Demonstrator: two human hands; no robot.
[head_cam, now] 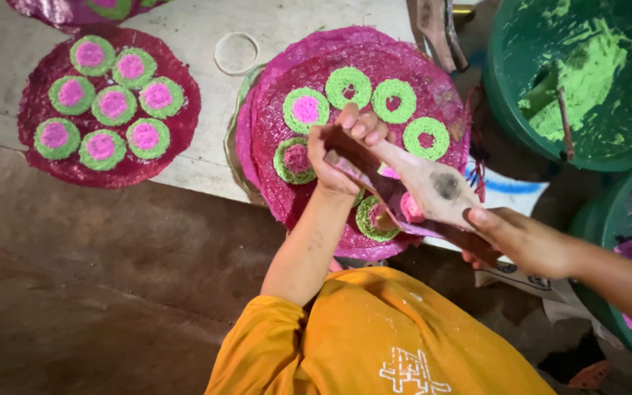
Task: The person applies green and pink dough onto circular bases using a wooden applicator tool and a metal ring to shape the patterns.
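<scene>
- Two hands share one wooden paddle (433, 186) over the near edge of the magenta disc (272, 124).
- Left hand (341, 150) has fingers curled shut around the paddle's far-left end.
- Right hand (513, 238) grips the near-right handle, fingers closed.
- Paddle's long axis runs far-left to near-right, pink paste (411, 208) beneath it.
- Unfilled green rings (393, 100) lie just beyond the left hand.

I see my left hand (341, 157) pinching the narrow end of a wooden paddle (433, 190) over a pink disc (418, 66) with green rings (393, 100). My right hand (517, 241) grips the wide end. A second finished disc (38, 157) lies left, green tubs (521, 110) right, orange shirt (374, 336) below.
</scene>
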